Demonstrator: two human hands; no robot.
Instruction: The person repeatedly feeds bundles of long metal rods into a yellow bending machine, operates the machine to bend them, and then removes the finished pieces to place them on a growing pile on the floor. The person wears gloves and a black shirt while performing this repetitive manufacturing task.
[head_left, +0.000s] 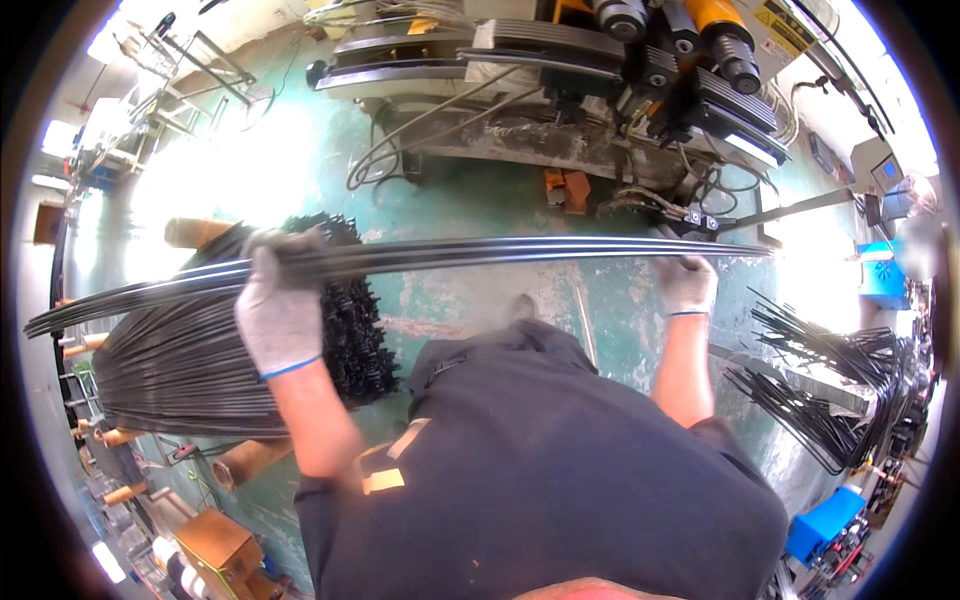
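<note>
A bundle of long thin black rods stretches level across the view in front of me. My left hand, in a pale glove with a blue cuff edge, is closed round the bundle; its fingertips are smeared by motion. Near the bundle's right end, my right hand, gloved the same way, has its fingers curled round the rods from below. Beneath and beside my left hand lies a large pile of similar black rods, their ends massed together toward my body.
Cardboard tubes lie under the rod pile. Ahead stands a machine with long metal rails and hanging cables. More black rods rest on a support at the right. A cardboard box sits at lower left, a blue bin at lower right.
</note>
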